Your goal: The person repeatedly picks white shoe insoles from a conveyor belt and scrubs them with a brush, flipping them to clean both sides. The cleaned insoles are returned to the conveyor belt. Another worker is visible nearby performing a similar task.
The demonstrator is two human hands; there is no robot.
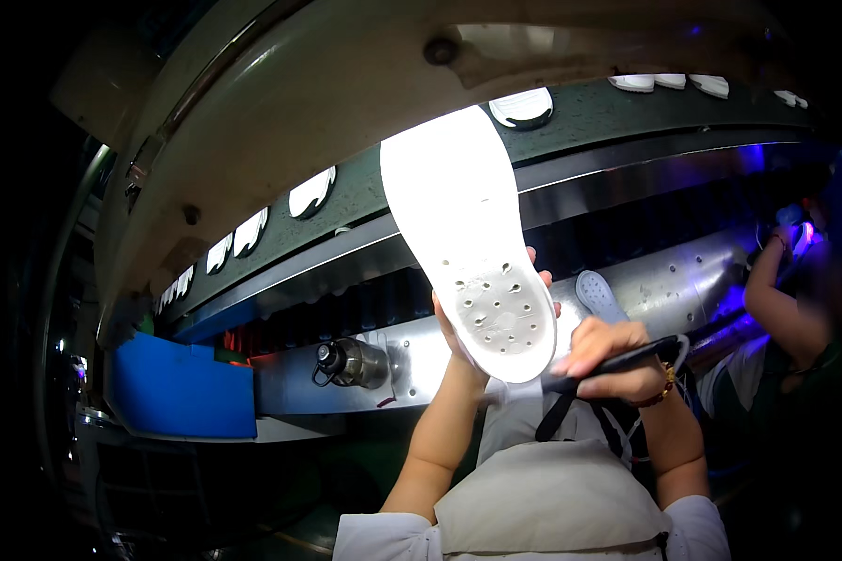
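Held up in front of me is a white shoe sole (460, 215), its heel end near me and dotted with several small holes. My left hand (451, 329) grips it from beneath, thumb at one edge and fingertips showing at the other. The sole's far part is glaring bright under the lamp light. Just beside the heel end, my right hand (620, 357) is closed round a slim black-handled tool (631, 358), with a cable by its rear end. The tip points toward the sole's heel edge; it is blurred, and I cannot tell whether it touches.
Beyond the sole runs a dark green belt (580, 126) with several white soles. A metal ledge (299, 383) carries a steel bottle (360, 363) and another perforated sole (599, 294). A blue box (182, 388) stands left, a machine hood (281, 122) overhangs. A co-worker's arm (772, 280) is at right.
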